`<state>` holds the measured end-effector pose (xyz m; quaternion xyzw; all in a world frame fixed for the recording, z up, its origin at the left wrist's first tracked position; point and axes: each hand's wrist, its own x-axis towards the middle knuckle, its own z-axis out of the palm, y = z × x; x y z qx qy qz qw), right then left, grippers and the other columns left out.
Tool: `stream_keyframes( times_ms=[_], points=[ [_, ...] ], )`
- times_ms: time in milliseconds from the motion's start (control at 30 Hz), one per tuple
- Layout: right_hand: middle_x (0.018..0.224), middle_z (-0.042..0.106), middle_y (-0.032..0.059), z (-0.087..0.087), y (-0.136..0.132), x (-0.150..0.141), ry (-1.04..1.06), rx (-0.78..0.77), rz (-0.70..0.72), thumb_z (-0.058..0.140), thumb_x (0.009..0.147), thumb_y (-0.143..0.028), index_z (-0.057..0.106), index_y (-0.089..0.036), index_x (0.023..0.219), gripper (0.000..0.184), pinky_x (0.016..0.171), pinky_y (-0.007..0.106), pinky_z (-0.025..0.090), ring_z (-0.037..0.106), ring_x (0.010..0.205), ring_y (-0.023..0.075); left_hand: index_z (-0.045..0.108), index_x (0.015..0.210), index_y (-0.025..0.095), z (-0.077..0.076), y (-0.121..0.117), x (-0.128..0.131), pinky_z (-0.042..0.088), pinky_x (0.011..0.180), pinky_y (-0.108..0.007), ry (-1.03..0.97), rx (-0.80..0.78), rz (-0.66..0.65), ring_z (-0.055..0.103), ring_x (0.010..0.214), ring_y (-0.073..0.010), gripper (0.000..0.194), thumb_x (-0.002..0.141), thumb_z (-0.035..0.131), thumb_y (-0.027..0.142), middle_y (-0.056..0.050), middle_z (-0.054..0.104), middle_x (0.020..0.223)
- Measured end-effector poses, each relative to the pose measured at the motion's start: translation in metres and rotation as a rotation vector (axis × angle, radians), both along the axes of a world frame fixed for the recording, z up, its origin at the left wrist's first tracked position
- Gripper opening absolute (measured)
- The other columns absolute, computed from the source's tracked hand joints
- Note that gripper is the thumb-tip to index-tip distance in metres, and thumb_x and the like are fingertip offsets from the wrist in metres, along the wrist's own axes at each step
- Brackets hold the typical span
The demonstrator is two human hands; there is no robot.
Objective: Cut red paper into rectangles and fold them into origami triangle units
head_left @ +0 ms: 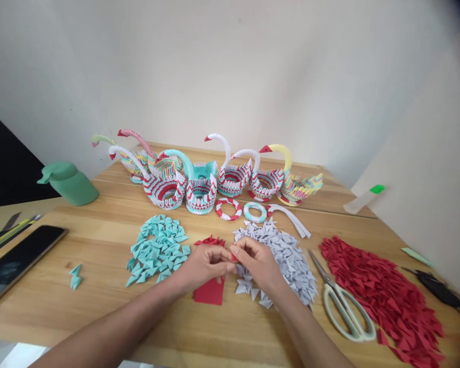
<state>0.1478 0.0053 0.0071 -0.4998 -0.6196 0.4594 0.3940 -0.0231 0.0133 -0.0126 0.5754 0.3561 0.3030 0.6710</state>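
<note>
My left hand [203, 266] and my right hand [257, 261] meet over the middle of the wooden table [99, 306], fingers pinched together on a small red folded paper piece [233, 257]. Under my left hand lies a red paper rectangle [210, 292]. A small heap of red folded pieces [210, 240] sits just beyond the hands. A pile of teal folded triangles [159, 249] lies to the left, a pile of white folded triangles [287, 258] under and right of my right hand.
Several modular paper swans [199, 179] stand in a row at the back, with two paper rings [229, 208] before them. White-handled scissors [343, 301] and a big pile of red triangles [383, 291] lie right. A dark tablet [17, 260], a green cap [69, 182] and dark pliers [440, 291] sit at the edges.
</note>
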Motion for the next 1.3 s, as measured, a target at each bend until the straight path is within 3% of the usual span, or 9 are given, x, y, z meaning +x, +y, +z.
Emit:
stream_keyframes(
  times_ms=[300,467,667,767,900,1000,1067,1167,1300],
  points=[
    [0.059,0.049,-0.0038,0.002,-0.003,-0.005,-0.068,0.059,0.034,0.056,0.083,-0.039,0.054,-0.018,0.063,0.029,0.054,0.023,0.034,0.043,0.056,0.0113,0.058,0.063,0.012,0.002,-0.004,0.0,0.035,0.051,-0.019,0.129,0.224,0.07,0.046,0.052,-0.0081,0.019,0.078,0.057,0.024,0.0,0.056,0.058],
    [0.061,0.051,-0.0021,0.003,0.0,0.0,0.003,0.071,-0.083,0.045,0.09,-0.047,0.055,-0.019,0.065,0.038,0.058,0.024,0.038,0.048,0.061,0.0137,0.059,0.064,0.012,0.004,-0.002,-0.002,0.036,0.051,-0.019,0.093,0.17,0.116,0.048,0.052,-0.0088,0.024,0.078,0.06,0.031,-0.001,0.057,0.057],
    [0.068,0.061,0.0001,-0.001,0.003,0.0,0.062,-0.007,0.023,0.054,0.085,-0.044,0.062,-0.019,0.088,0.026,0.06,0.026,0.045,0.057,0.064,0.0157,0.062,0.068,0.012,0.005,0.005,-0.005,0.038,0.051,-0.02,0.021,0.138,0.268,0.048,0.05,-0.0083,0.029,0.077,0.062,0.039,-0.002,0.061,0.061],
    [0.066,0.06,-0.0012,-0.003,0.002,-0.002,-0.033,0.1,-0.053,0.06,0.081,-0.035,0.062,-0.019,0.079,0.016,0.058,0.025,0.044,0.056,0.061,0.0143,0.065,0.07,0.011,0.007,0.006,-0.005,0.039,0.051,-0.02,-0.005,0.126,0.282,0.049,0.051,-0.0085,0.032,0.074,0.065,0.043,-0.003,0.062,0.062],
    [0.081,0.069,0.0024,-0.001,0.0,0.001,-0.174,0.358,-0.071,0.057,0.082,-0.023,0.067,-0.022,0.083,0.01,0.073,0.03,0.048,0.063,0.077,0.0185,0.066,0.085,0.01,0.013,0.006,-0.008,0.042,0.048,-0.02,-0.085,-0.019,0.239,0.053,0.048,-0.0092,0.047,0.075,0.061,0.056,-0.006,0.066,0.069],
    [0.086,0.07,0.0035,-0.001,0.0,0.002,-0.248,0.508,-0.021,0.052,0.083,-0.016,0.068,-0.024,0.087,0.019,0.079,0.033,0.048,0.065,0.085,0.0198,0.065,0.077,0.009,0.016,0.006,-0.01,0.042,0.046,-0.019,-0.102,-0.099,0.143,0.055,0.047,-0.0095,0.052,0.082,0.05,0.059,-0.007,0.066,0.064],
    [0.087,0.071,0.0038,-0.002,0.0,0.002,-0.264,0.546,0.025,0.049,0.085,-0.015,0.069,-0.025,0.089,0.022,0.081,0.034,0.048,0.065,0.087,0.02,0.063,0.07,0.01,0.016,0.006,-0.012,0.042,0.046,-0.018,-0.101,-0.124,0.097,0.055,0.045,-0.0085,0.047,0.08,0.056,0.056,-0.005,0.064,0.059],
    [0.093,0.071,0.0037,-0.002,0.0,0.001,-0.236,0.473,0.054,0.049,0.086,-0.018,0.069,-0.027,0.096,0.024,0.083,0.034,0.048,0.065,0.09,0.0206,0.06,0.069,0.011,0.015,0.007,-0.013,0.04,0.046,-0.017,-0.096,-0.125,0.11,0.054,0.045,-0.0072,0.039,0.073,0.067,0.05,-0.003,0.064,0.059],
    [0.094,0.071,0.0039,0.004,-0.001,0.001,-0.135,0.195,-0.005,0.05,0.089,-0.031,0.066,-0.024,0.108,0.025,0.076,0.03,0.049,0.065,0.085,0.0201,0.06,0.073,0.012,0.013,0.008,-0.013,0.038,0.044,-0.018,-0.101,-0.129,0.17,0.053,0.044,-0.0074,0.039,0.072,0.067,0.05,-0.003,0.065,0.061]
  ],
)
